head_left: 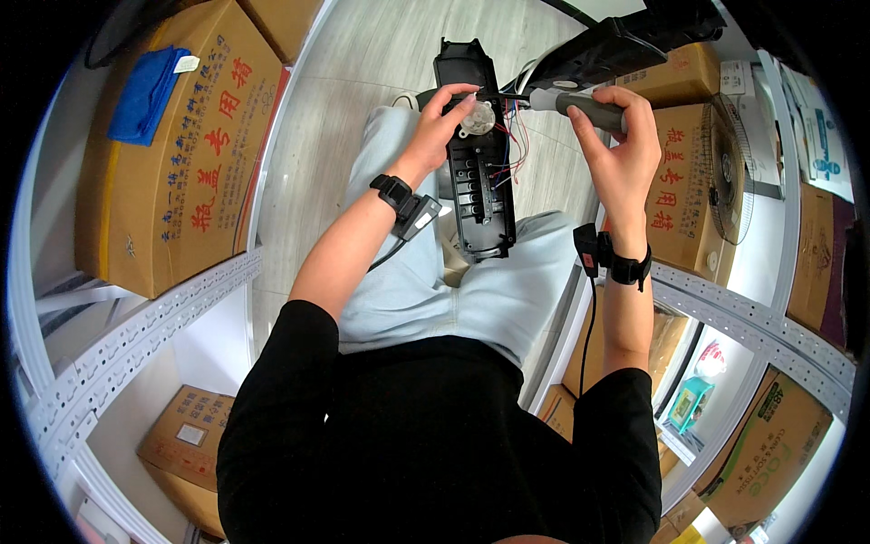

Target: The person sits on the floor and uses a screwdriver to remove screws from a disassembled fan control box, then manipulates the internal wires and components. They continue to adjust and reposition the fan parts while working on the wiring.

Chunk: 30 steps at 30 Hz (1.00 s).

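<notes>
A long black plastic housing (pixel 469 238) lies upright in front of me between my knees. A round silvery motor (pixel 477 121) sits in its upper part, and a row of push-button switches (pixel 471 186) runs below. My right hand (pixel 630 136) is closed round the thick grey handle of a screwdriver (pixel 589 111), whose shaft points left to the housing. My left hand (pixel 439 127) is closed at the motor's upper left edge, thumb and index finger near the screwdriver's tip; what they pinch is too small to tell. Thin red and blue wires (pixel 521 145) hang right of the motor.
A larger black plastic part (pixel 603 54) stands beyond the screwdriver. On the left shelf, a blue cloth (pixel 148 95) lies on a cardboard box (pixel 204 163). At right, a round wire fan guard (pixel 728 172) leans against another box (pixel 680 186). Metal shelf rails (pixel 163 317) flank both sides.
</notes>
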Available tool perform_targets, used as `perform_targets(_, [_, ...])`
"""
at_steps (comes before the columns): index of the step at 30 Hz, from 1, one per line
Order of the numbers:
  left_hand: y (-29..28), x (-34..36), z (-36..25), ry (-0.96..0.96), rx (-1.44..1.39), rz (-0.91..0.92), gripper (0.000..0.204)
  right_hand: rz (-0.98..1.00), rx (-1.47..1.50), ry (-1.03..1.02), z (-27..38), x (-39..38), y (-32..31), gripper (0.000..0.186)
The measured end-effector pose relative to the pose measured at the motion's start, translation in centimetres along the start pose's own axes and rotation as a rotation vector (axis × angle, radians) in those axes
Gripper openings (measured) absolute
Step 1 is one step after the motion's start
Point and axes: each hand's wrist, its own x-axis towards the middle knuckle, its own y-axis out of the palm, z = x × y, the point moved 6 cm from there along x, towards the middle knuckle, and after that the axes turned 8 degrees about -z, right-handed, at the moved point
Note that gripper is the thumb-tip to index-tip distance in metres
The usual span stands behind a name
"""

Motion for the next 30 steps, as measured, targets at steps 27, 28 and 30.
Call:
perform_targets(27, [0.4, -0.4, -0.5, -0.114, -0.193, -0.002, 0.068, -0.251, 0.362, 0.216, -1.3, -1.4, -3.5, 0.051])
perform_targets(28, [0.2, -0.4, -0.6, -0.087, -0.171, -0.004, 0.069, -0.245, 0.374, 0.213, -1.5, -1.5, -3.6, 0.050])
perform_targets(30, [-0.4, -0.1, -0.6, -0.031, -0.126, -0.007, 0.073, -0.233, 0.399, 0.209, -2.2, -1.5, -3.9, 0.049])
